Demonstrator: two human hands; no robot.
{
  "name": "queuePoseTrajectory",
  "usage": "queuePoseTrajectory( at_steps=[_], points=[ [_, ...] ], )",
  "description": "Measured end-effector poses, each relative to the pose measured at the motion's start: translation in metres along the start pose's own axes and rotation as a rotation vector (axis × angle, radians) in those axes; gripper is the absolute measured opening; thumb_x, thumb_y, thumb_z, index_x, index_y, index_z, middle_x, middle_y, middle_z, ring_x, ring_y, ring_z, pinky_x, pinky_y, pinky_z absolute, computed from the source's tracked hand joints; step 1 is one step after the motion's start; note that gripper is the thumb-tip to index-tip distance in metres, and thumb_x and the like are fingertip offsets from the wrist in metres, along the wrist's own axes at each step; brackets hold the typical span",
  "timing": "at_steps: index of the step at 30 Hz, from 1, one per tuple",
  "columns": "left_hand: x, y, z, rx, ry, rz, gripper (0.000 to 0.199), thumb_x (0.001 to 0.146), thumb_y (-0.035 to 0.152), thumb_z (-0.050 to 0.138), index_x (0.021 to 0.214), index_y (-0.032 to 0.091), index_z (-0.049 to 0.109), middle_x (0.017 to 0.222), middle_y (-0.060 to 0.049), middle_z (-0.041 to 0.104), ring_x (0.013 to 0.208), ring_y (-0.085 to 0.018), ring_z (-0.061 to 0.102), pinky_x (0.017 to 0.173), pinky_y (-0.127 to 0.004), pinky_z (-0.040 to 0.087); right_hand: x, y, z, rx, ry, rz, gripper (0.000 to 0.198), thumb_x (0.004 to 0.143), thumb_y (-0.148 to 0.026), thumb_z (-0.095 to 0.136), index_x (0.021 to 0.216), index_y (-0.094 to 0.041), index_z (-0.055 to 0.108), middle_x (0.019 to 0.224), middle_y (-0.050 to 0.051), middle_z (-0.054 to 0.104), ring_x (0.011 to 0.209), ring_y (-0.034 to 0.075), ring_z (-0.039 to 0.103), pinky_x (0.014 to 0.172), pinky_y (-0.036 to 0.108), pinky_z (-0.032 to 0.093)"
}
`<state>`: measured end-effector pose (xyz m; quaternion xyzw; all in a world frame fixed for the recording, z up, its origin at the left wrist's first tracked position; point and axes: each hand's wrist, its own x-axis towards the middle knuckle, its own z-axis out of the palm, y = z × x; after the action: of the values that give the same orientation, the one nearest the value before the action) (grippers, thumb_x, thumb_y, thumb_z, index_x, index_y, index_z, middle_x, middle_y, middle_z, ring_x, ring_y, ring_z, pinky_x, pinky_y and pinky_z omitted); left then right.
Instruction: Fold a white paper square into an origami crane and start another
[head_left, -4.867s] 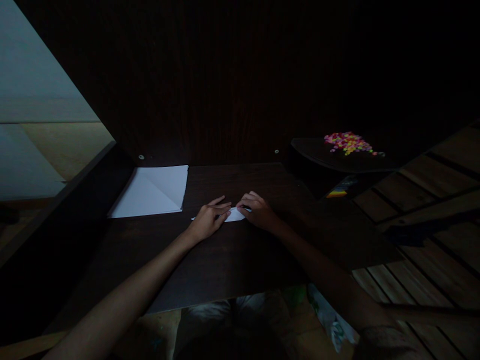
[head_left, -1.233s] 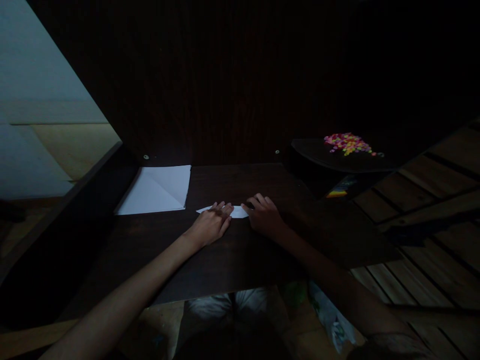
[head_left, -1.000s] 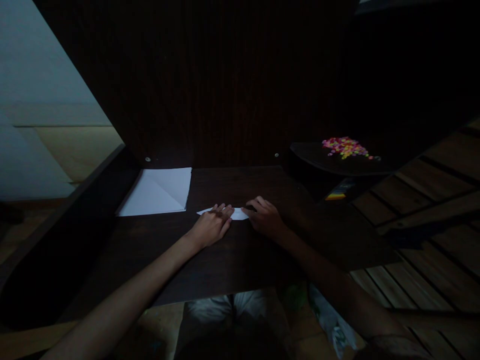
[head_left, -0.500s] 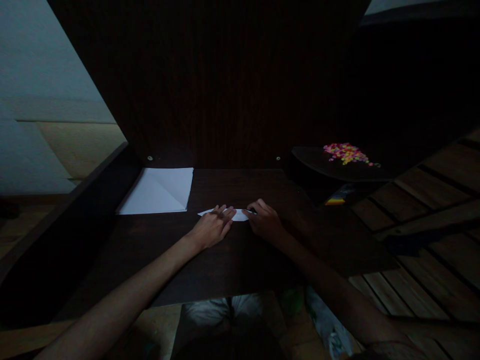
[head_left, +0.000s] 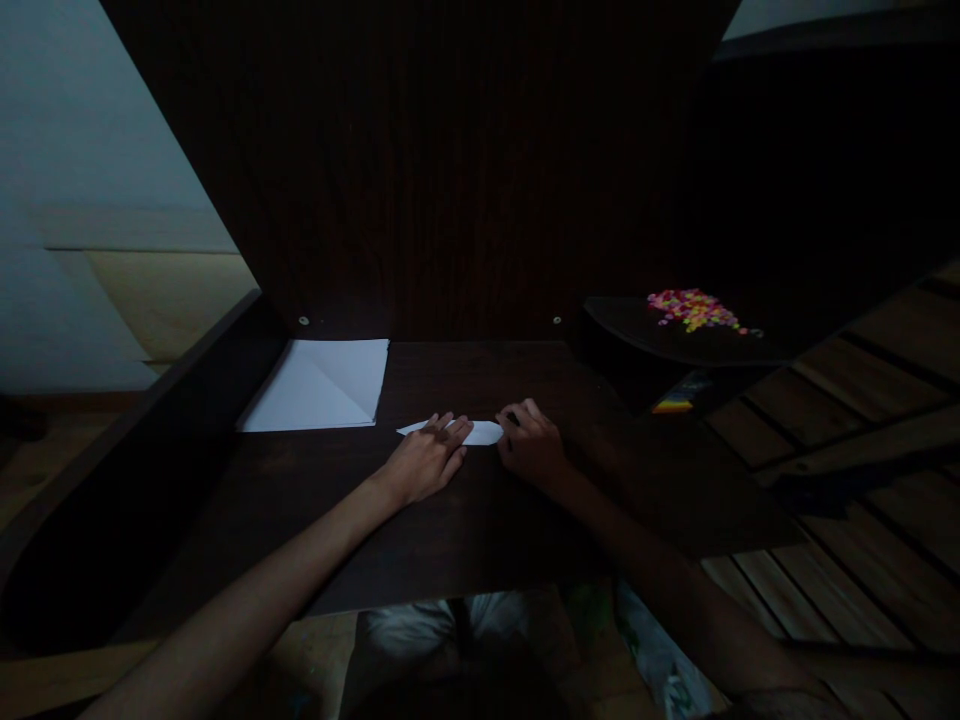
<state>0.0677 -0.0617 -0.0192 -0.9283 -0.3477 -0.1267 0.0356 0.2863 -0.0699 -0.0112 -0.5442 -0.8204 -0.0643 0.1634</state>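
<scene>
A narrow strip of folded white paper [head_left: 482, 433] with a pointed left end lies on the dark desk in front of me. Across its left and middle part rests my left hand [head_left: 427, 458], palm down, fingers stretched out flat and pressing the paper to the desk. My right hand [head_left: 531, 440] is at the strip's right end with curled fingers, thumb and index finger at the paper's edge. Those fingers cover the tip of that end. Left of the hands lies a stack of white paper sheets [head_left: 319, 385], its top sheet marked by a diagonal crease.
A rounded shelf [head_left: 630, 335] at the right bears a pile of small colourful pieces [head_left: 694, 310]. Below it sits a yellow-and-red edged item [head_left: 673, 406]. A dark panel [head_left: 450, 200] rises behind the desk, and a side board [head_left: 142, 450] bounds the left.
My right thumb has slid a little to the right, off the paper's upper face toward its right end. My left hand stays in place on the strip.
</scene>
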Motion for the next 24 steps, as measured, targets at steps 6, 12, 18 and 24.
queuePoseTrajectory(
  at_steps=[6,12,18,24],
  points=[
    [-0.001,0.0,0.003,-0.023,0.006,-0.013,0.045,0.099,0.03,0.037,0.14,0.013,0.044,0.142,-0.012,0.052,0.133,-0.027,0.047,0.111,-0.046,0.038,0.0,0.005,0.005,0.009,0.026,-0.045,0.028,0.084,-0.017,0.053,0.106,-0.02,0.071,0.107,0.008,0.066,0.101,0.024,0.05,0.075,0.032,0.044],
    [-0.001,0.002,-0.001,-0.02,-0.028,-0.024,0.048,0.099,0.033,0.037,0.144,0.017,0.04,0.146,-0.009,0.047,0.134,-0.028,0.044,0.111,-0.045,0.037,0.001,0.006,0.006,0.022,0.029,-0.144,0.036,0.084,-0.013,0.053,0.115,-0.024,0.068,0.114,0.008,0.063,0.104,0.024,0.05,0.076,0.032,0.044],
    [0.003,0.006,-0.007,0.007,-0.103,-0.043,0.051,0.099,0.035,0.036,0.146,0.015,0.038,0.149,-0.008,0.043,0.135,-0.031,0.043,0.111,-0.045,0.036,0.003,0.0,0.005,-0.029,-0.005,-0.146,0.034,0.084,-0.012,0.054,0.115,-0.018,0.067,0.108,0.011,0.064,0.098,0.024,0.05,0.077,0.033,0.042],
    [0.005,0.007,-0.01,0.014,-0.125,-0.058,0.054,0.098,0.037,0.038,0.147,0.014,0.036,0.149,-0.009,0.043,0.135,-0.031,0.043,0.111,-0.044,0.036,0.003,0.0,0.004,-0.066,-0.019,-0.165,0.035,0.089,-0.016,0.053,0.121,-0.022,0.065,0.106,0.01,0.064,0.096,0.023,0.05,0.075,0.032,0.038]
  ],
)
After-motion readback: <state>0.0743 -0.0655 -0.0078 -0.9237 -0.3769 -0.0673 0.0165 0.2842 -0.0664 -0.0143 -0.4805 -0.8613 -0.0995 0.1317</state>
